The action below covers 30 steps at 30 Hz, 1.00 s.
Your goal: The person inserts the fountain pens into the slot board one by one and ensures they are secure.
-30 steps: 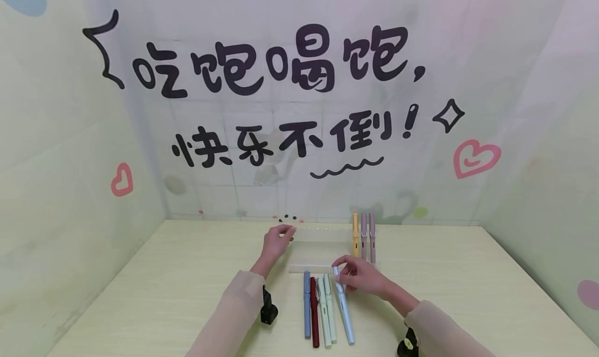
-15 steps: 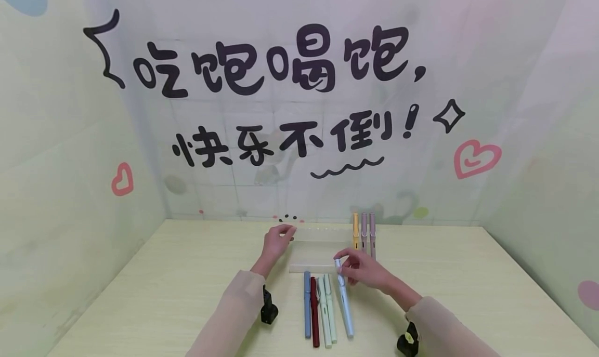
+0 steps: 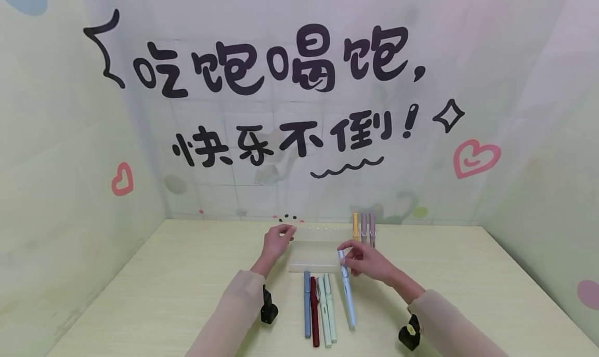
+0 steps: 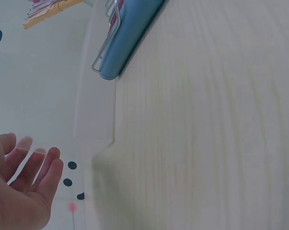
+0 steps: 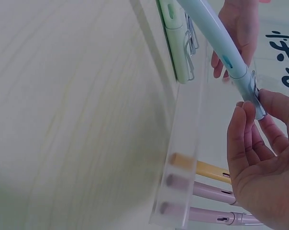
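Right hand (image 3: 367,261) pinching cap end of light blue pen (image 3: 347,294), fingertips (image 5: 247,112) curled on clip area. Left hand (image 3: 277,242) at 10 o'clock from it, fingers relaxed and straight, resting against left end of clear plastic tray (image 3: 315,253); grasping nothing as far as left wrist view shows.

Near to far:
- Row of four pens at 6 o'clock, flat on wooden table (image 3: 164,294): slate blue pen (image 3: 307,305), dark red pen (image 3: 314,313), two pale green pens (image 3: 326,310). Parallel, caps toward tray.
- Light blue pen just right of that row. Long axis roughly 6–12 o'clock, slightly skewed: tail at 5, cap at 11–12. Cap end at tray's near edge; tail looks down on table, cannot tell for sure.
- Clear tray beyond, long axis 9–3 o'clock.
- Yellow pen (image 3: 355,227) plus two mauve pens (image 3: 368,229) at tray's right end, 1 o'clock from right hand, axes 6–12, side by side.

Judgement on doing the step well: keep pinch near cap, hold pen axis parallel to the three seated pens, bring it in just left of yellow pen without knocking it. Left hand steadying tray helps; light tray likely slides if bumped.
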Motion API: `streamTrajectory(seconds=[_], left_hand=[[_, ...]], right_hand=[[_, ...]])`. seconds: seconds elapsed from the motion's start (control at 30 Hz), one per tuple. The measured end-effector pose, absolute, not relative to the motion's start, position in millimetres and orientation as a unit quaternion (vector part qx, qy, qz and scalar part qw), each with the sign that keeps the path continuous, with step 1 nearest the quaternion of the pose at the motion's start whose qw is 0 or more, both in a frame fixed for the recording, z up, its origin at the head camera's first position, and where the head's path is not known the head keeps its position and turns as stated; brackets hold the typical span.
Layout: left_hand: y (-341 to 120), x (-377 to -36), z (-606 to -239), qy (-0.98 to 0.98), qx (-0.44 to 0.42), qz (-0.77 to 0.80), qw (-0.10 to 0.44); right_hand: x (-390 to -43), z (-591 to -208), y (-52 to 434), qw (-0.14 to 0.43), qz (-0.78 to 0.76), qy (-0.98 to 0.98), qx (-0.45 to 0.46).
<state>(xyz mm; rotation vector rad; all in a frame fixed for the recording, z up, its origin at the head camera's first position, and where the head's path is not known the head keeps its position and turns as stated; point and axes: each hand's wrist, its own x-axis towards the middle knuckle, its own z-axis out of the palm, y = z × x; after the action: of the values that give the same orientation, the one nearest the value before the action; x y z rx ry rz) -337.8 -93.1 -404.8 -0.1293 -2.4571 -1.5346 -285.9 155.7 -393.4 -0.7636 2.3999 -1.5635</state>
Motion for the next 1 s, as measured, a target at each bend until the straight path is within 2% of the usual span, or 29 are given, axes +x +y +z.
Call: streamTrajectory(seconds=[1.0], left_hand=[[-94.4, -338.8, -407.5, -0.843, -0.049, -0.523, 0.120]], right_hand=[[-297.3, -369.6, 156.9, 0.041, -0.515, 0.817, -0.255]])
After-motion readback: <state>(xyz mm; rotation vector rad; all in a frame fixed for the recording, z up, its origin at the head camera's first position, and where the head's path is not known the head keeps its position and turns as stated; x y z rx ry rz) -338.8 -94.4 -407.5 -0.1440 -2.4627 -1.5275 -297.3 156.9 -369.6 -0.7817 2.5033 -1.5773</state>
